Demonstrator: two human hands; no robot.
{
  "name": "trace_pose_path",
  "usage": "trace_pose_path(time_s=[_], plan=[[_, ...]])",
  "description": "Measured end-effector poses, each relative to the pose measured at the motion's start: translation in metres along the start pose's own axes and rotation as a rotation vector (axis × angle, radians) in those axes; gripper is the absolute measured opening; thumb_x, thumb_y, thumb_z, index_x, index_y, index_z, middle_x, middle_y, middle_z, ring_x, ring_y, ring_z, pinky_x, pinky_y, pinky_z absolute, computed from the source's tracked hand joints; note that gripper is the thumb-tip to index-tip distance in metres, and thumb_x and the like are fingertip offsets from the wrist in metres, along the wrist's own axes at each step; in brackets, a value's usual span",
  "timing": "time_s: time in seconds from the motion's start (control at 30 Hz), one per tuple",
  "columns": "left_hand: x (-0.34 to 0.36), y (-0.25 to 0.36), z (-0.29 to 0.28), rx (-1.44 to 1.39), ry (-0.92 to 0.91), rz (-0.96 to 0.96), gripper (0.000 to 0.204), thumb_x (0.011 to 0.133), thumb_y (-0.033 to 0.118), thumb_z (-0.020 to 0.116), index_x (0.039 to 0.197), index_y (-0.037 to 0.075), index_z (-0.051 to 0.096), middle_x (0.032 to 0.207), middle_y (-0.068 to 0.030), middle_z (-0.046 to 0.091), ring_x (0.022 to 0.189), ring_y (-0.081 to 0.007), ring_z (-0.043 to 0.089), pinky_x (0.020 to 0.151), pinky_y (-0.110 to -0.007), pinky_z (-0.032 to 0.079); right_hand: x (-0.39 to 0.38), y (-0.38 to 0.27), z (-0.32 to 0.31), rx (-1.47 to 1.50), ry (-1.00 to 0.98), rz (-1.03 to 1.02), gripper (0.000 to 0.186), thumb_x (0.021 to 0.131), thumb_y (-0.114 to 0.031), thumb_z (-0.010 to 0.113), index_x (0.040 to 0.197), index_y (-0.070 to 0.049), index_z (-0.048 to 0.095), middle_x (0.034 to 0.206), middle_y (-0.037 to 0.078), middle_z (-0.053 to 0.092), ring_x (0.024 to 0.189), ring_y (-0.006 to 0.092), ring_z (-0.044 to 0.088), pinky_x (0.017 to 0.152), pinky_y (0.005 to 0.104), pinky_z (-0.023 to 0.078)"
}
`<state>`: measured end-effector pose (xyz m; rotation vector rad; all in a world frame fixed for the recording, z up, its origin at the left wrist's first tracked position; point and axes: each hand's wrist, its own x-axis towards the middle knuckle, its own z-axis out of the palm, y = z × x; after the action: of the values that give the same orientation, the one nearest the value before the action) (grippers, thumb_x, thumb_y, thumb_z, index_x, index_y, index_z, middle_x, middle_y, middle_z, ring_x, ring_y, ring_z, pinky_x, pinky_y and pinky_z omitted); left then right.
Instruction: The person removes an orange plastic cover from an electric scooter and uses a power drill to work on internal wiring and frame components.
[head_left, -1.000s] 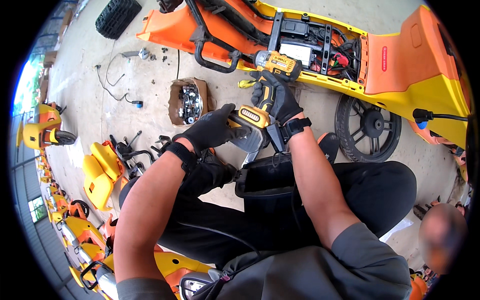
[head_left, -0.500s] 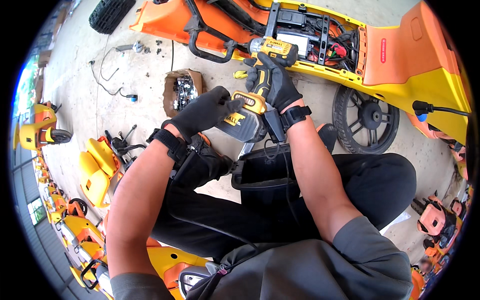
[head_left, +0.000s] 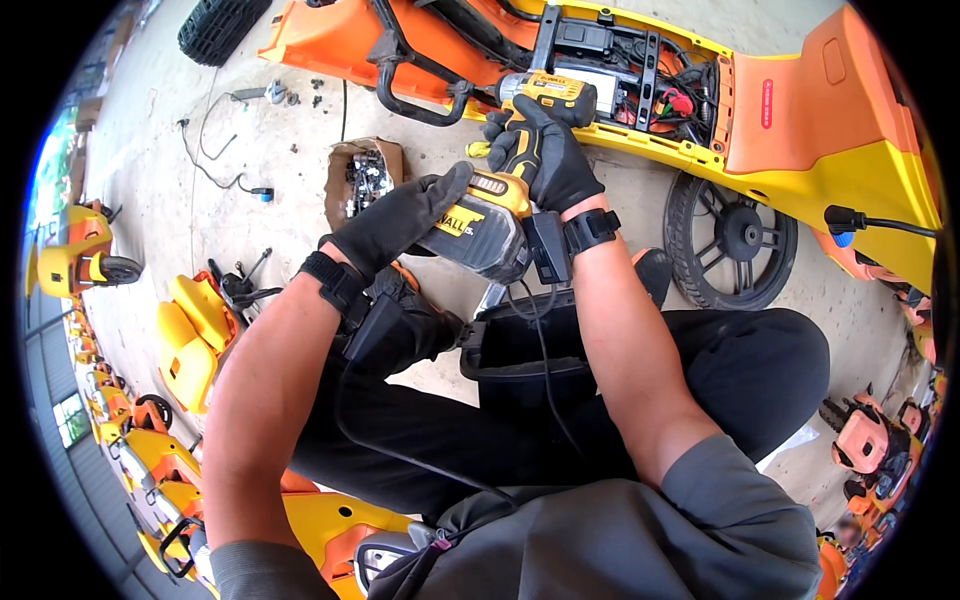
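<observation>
My right hand (head_left: 565,168), in a black glove, is wrapped round the handle of a yellow and black cordless impact driver (head_left: 548,98). The driver's nose points left, beside the black tube frame of an orange and yellow scooter (head_left: 690,150). At the base of the handle sits a large black and yellow battery pack (head_left: 480,232). My left hand (head_left: 405,215), gloved too, holds the battery's left end, fingers laid along its upper edge; its thumb is hidden.
An open cardboard box (head_left: 365,185) of small metal parts stands on the floor beyond my left hand. Below the driver lies a black open bin (head_left: 525,345). A wheel (head_left: 738,232) is at right, and yellow seats (head_left: 195,345) lie at left. Thin cables hang from both wrist straps.
The driver's battery end has turned so more of its face shows. My left hand's fingers have straightened along its edge. My right hand keeps its hold.
</observation>
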<state>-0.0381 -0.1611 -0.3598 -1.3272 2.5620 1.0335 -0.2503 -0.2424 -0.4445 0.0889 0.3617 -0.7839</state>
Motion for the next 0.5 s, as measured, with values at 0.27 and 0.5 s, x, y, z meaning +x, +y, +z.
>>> trace_pose_path(time_s=[0.27, 0.5], plan=[[0.000, 0.010, 0.002, 0.115, 0.049, 0.008, 0.082, 0.079, -0.008, 0.056, 0.151, 0.007, 0.019, 0.138, -0.0248, 0.044, 0.118, -0.0372, 0.053, 0.102, -0.035, 0.045, -0.003, -0.001, 0.008, -0.025, 0.035, 0.020, 0.026, 0.095, -0.024, 0.058, 0.099, 0.001, 0.053, 0.073, 0.005, 0.056, 0.062, 0.0132, 0.057, 0.060, 0.0310, 0.051], [0.012, 0.014, 0.003, -0.134, 0.014, -0.189, 0.080, 0.079, -0.011, 0.056, 0.150, 0.009, 0.024, 0.135, -0.0213, 0.048, 0.117, -0.0342, 0.055, 0.101, -0.033, 0.046, 0.005, -0.004, -0.006, 0.067, 0.057, 0.088, 0.026, 0.094, -0.023, 0.059, 0.099, 0.002, 0.053, 0.069, 0.003, 0.055, 0.060, 0.0135, 0.057, 0.056, 0.0297, 0.050]])
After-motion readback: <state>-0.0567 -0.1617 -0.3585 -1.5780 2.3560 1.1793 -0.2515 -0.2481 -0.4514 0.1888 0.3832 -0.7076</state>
